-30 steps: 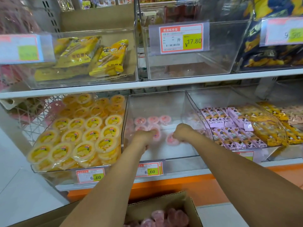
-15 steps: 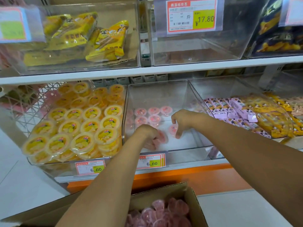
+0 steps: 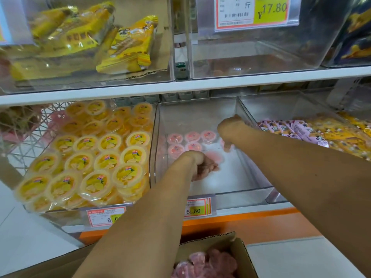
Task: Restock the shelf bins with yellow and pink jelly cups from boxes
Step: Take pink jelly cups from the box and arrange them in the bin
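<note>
Both my hands reach into the clear middle bin (image 3: pixel 236 191) on the lower shelf. Several pink jelly cups (image 3: pixel 192 136) stand in two rows at its back. My left hand (image 3: pixel 201 166) is low in the bin with fingers curled round a blurred pink cup (image 3: pixel 215 156). My right hand (image 3: pixel 229 130) is bent at the wrist farther back and right, its fingers pointing down onto another pink cup that it mostly hides. The left bin holds many yellow jelly cups (image 3: pixel 96 157). Below me, an open cardboard box (image 3: pixel 239 249) holds more pink cups (image 3: pixel 206 263).
The bin to the right holds purple and yellow snack packs (image 3: pixel 313 133). On the upper shelf stand a bin of yellow wafer packs (image 3: pixel 124 43) and a clear bin with a 17.80 price tag (image 3: pixel 255 11). Price labels (image 3: pixel 197 208) run along the shelf front.
The view has drawn closer to the shelf. My right hand has moved back and right in the bin. My left hand has shifted slightly, with a pink cup now showing beyond its fingers.
</note>
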Tool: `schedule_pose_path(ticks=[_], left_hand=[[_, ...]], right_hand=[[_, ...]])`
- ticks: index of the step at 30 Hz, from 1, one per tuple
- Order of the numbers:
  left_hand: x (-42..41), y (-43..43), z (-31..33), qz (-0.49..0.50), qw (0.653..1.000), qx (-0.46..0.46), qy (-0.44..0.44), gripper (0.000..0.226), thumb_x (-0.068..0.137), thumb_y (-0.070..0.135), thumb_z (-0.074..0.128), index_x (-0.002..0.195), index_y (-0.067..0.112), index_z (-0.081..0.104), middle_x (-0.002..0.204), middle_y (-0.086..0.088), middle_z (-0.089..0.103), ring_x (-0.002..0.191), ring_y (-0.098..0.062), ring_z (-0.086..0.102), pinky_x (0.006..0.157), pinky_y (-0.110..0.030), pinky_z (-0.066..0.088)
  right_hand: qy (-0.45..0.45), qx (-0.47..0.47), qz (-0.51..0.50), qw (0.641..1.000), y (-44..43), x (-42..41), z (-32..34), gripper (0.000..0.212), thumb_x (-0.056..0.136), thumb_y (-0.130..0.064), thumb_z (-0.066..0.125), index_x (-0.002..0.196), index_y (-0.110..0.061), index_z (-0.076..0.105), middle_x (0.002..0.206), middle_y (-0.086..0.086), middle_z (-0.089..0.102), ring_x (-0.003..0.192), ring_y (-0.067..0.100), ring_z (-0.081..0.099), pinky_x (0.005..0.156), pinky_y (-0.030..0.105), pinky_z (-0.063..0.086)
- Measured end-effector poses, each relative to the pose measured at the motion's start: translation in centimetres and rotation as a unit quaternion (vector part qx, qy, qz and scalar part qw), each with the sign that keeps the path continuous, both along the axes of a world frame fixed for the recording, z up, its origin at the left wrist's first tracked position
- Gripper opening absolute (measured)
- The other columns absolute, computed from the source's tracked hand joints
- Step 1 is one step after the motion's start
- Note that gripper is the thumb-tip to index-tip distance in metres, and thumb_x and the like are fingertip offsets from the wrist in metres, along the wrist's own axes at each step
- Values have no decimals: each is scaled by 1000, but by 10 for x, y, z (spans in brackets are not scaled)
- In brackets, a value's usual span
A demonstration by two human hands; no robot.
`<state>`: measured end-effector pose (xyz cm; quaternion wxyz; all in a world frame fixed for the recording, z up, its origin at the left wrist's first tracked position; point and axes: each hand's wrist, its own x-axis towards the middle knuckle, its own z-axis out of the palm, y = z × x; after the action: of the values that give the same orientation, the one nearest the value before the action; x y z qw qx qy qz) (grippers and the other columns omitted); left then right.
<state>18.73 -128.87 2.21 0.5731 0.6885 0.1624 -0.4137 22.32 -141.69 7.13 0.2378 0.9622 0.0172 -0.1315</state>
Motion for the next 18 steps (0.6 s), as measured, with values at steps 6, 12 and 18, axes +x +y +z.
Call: schedule_pose_path(ticks=[6, 12, 18], left_hand=[[13, -12, -15, 32, 998, -39, 47, 36, 93, 6, 51, 61, -3, 62, 49, -7, 62, 28, -5, 48, 30, -13, 38], [23, -6, -22, 13, 997, -28, 68, 30, 95, 24, 52, 74, 4, 62, 58, -9, 68, 35, -7, 55, 30, -11, 33], [29, -10, -16, 3, 991, -84, 103, 35, 99, 17, 41, 77, 4, 65, 61, -8, 69, 34, -7, 53, 31, -12, 36]], right_hand=[[-35, -6, 18, 999, -2, 14, -11, 17, 88, -27, 63, 101, -17, 60, 104, -1, 61, 101, 20, 59, 89, 31, 38], [26, 47, -18, 998, -7, 29, 13, 28, 87, 2, 57, 64, -8, 45, 66, 1, 42, 64, 17, 48, 70, 28, 39], [53, 33, 6, 998, -11, 37, 10, 14, 80, -10, 71, 92, -12, 64, 93, 1, 65, 59, 14, 55, 46, 19, 37]])
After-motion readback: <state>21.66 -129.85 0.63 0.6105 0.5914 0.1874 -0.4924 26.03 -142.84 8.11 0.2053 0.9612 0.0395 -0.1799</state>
